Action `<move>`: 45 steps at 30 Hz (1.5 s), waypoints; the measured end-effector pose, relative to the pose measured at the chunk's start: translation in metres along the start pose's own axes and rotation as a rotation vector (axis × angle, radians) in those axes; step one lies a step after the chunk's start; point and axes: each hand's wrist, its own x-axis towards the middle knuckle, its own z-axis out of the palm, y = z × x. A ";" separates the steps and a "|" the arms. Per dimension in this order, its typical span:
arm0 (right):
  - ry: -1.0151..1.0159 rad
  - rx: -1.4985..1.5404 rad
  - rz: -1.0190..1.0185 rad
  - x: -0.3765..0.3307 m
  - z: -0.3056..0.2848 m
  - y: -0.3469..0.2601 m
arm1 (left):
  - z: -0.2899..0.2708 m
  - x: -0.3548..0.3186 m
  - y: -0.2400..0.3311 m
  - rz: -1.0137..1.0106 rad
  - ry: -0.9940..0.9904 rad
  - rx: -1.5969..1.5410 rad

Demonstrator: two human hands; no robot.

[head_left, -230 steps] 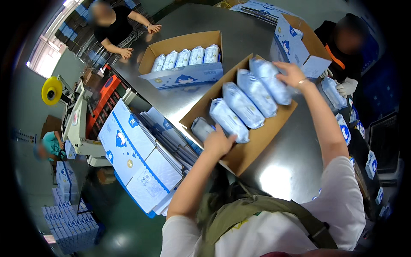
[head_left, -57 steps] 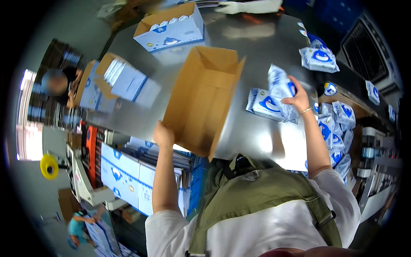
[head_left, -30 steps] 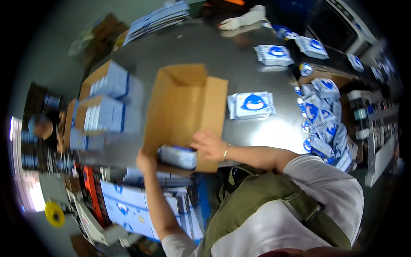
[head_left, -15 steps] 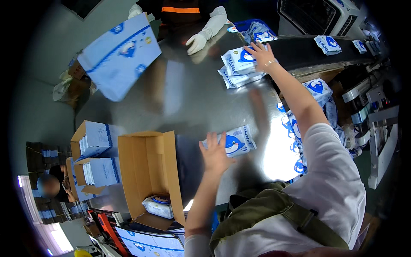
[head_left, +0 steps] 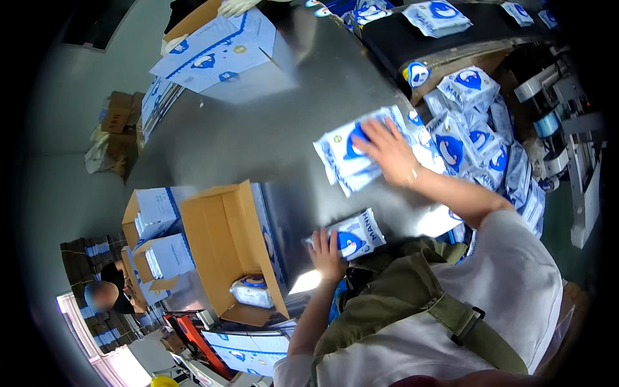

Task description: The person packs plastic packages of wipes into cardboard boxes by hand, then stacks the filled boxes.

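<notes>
Rests fingers [head_left: 373, 132] splayed and unclenched, right hand [head_left: 394, 160] and left hand [head_left: 329, 263] alike, above a metal table [head_left: 277, 148]. Has an open carton [head_left: 213, 238] left of the left fingers. Touches stacked packs [head_left: 340, 146] directly beneath the right fingers, plus a single pack [head_left: 354, 240] under the left.

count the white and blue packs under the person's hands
3: two stacked packs under the right hand, one pack under the left hand. Another could be hidden underneath.
</notes>
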 end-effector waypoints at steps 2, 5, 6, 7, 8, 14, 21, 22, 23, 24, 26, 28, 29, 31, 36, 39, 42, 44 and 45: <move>0.079 0.021 -0.041 -0.067 0.010 -0.028 | 0.012 -0.044 -0.008 -0.012 0.056 -0.083; 0.106 -0.007 -0.049 -0.095 0.014 -0.055 | 0.011 -0.068 -0.018 0.060 0.149 -0.220; 0.038 0.014 -0.033 -0.082 0.007 -0.057 | 0.007 -0.064 -0.021 0.069 0.062 -0.181; -0.025 0.034 -0.032 -0.063 -0.001 -0.059 | 0.003 -0.060 -0.026 0.080 0.024 -0.154; -0.050 0.023 0.019 -0.041 0.006 -0.058 | -0.006 -0.050 -0.028 0.097 -0.047 -0.180; -0.740 0.510 0.280 0.085 0.033 0.027 | -0.063 0.057 -0.011 0.212 -0.429 -0.457; -0.759 0.401 0.086 0.054 0.040 -0.041 | -0.017 0.038 0.026 -0.180 0.407 -0.351; -0.788 0.465 0.035 0.050 0.041 -0.037 | -0.014 0.025 0.033 -0.200 0.546 -0.315; -0.813 0.530 -0.018 0.050 0.046 -0.031 | -0.013 0.017 0.040 -0.253 0.663 -0.320; -0.785 0.584 -0.044 0.052 0.049 -0.022 | -0.002 0.011 0.044 -0.469 0.693 -0.457; -0.480 0.535 -0.116 0.063 0.062 0.013 | 0.013 0.000 0.045 -0.795 0.298 -1.283; -0.189 0.307 -0.149 0.101 0.041 0.052 | 0.029 -0.009 0.062 -1.032 -0.075 -1.880; -0.134 0.101 -0.084 0.121 0.038 0.072 | 0.036 -0.008 0.075 -1.038 -0.162 -1.762; -0.177 -0.014 -0.010 0.161 0.037 0.120 | 0.047 -0.007 0.080 -1.003 -0.223 -1.860; -0.174 -0.144 0.129 0.197 0.093 0.168 | 0.040 -0.007 0.095 -1.059 -0.094 -1.945; -0.102 -0.006 0.086 0.203 0.092 0.135 | 0.034 -0.007 0.096 -1.116 -0.045 -1.946; -0.557 0.560 0.069 0.197 0.075 0.100 | 0.046 -0.007 0.092 -1.091 0.121 -2.111; -0.815 0.930 0.149 0.166 0.100 0.075 | 0.055 -0.009 0.081 -1.064 0.107 -2.324; -0.973 1.048 0.251 0.140 0.104 0.050 | 0.060 -0.011 0.074 -1.043 0.103 -2.394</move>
